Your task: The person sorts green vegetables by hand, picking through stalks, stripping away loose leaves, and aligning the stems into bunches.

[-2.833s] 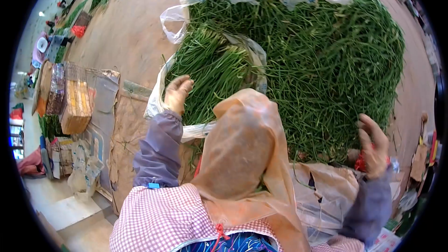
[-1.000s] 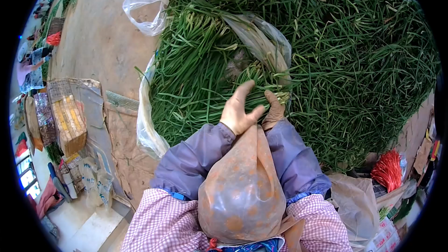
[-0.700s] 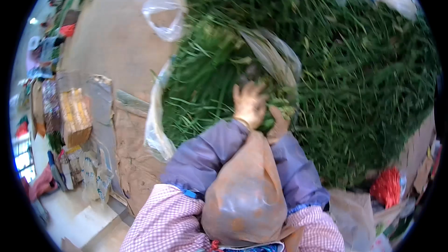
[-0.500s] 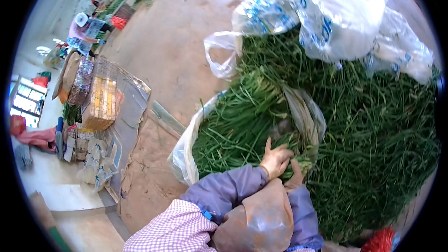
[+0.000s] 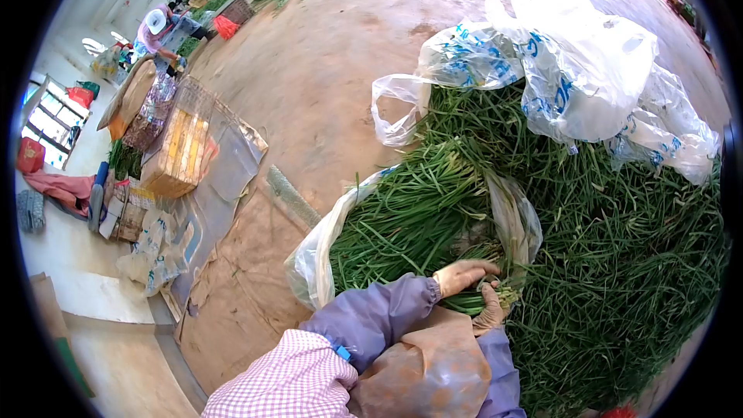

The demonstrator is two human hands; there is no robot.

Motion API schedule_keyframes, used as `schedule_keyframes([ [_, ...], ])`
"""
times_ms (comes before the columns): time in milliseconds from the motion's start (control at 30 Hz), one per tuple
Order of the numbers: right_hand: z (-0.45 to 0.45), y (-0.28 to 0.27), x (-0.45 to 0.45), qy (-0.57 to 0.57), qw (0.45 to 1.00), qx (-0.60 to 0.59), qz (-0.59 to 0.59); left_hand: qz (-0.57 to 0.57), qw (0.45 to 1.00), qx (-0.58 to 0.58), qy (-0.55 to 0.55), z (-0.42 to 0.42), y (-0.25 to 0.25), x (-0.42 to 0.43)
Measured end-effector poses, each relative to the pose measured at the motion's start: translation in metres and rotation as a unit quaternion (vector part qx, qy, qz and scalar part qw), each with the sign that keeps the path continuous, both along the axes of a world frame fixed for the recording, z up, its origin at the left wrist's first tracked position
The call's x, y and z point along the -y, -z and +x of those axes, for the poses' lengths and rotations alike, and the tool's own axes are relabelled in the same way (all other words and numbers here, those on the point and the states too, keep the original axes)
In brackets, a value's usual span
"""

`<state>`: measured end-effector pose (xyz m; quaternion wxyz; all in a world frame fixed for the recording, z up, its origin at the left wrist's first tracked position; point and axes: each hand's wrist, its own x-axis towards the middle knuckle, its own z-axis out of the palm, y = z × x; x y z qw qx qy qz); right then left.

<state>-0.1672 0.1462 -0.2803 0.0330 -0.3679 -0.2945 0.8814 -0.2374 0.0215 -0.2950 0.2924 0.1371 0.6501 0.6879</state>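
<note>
My left hand (image 5: 463, 277), in a thin glove, lies over the cut-end side of a bunch of chive-like green stalks (image 5: 466, 304), fingers together and curved round it. From the other side my right hand (image 5: 490, 311), also gloved, grips the same bunch by its pale ends, thumb up. Beneath and ahead of both hands, more green stalks (image 5: 410, 209) lie aligned in an open clear plastic bag (image 5: 313, 259). The bag's folded right side (image 5: 517, 220) stands beside my hands. A brown apron or cover (image 5: 426, 364) spans my lap and hides part of my forearms.
A large heap of loose green stalks (image 5: 619, 286) spreads on the right, with printed plastic bags (image 5: 576, 70) on top. To the left stand a crate (image 5: 176, 151) and a flat sheet (image 5: 224, 178). Farther off, a person in a white hat (image 5: 155, 23) bends near a basket.
My left hand's spread fingers have come together over the bunch and moved slightly right. My right hand has shifted down a little. The whole view has tilted, moving the surroundings lower.
</note>
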Motion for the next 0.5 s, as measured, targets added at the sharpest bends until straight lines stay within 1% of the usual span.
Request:
schedule_keyframes([
  [33,0.001,-0.016,0.000,-0.001,1.000,-0.015,0.018,-0.042,0.996,-0.008,0.081,0.000,0.008,-0.002],
  [67,0.005,-0.018,-0.006,-0.006,0.999,-0.022,0.045,-0.135,0.986,-0.018,0.097,0.006,0.017,-0.001],
  [100,0.010,-0.018,-0.021,-0.022,0.999,0.027,-0.036,-0.171,0.976,0.016,0.136,0.008,0.014,0.002],
  [167,0.018,-0.016,-0.057,-0.005,0.999,-0.022,0.031,-0.253,0.951,-0.127,0.123,0.023,0.047,0.000],
  [233,0.019,-0.074,-0.088,0.048,0.996,-0.024,0.074,-0.280,0.913,-0.198,0.221,0.028,0.054,0.000],
  [300,0.032,-0.091,-0.152,0.077,0.978,-0.057,0.184,-0.279,0.909,-0.246,0.189,0.041,0.062,-0.001],
  [367,0.051,-0.127,-0.223,0.059,0.955,-0.172,0.234,-0.259,0.909,-0.285,0.161,0.047,0.069,0.002],
  [400,0.056,-0.135,-0.271,0.068,0.928,-0.224,0.290,-0.289,0.906,-0.234,0.201,0.044,0.059,0.003],
  [433,0.062,-0.144,-0.303,0.078,0.894,-0.275,0.345,-0.324,0.900,-0.201,0.213,0.039,0.027,0.002],
  [500,0.066,-0.188,-0.300,0.167,0.913,-0.188,0.320,-0.262,0.952,-0.118,0.110,0.031,0.001,0.001],
])
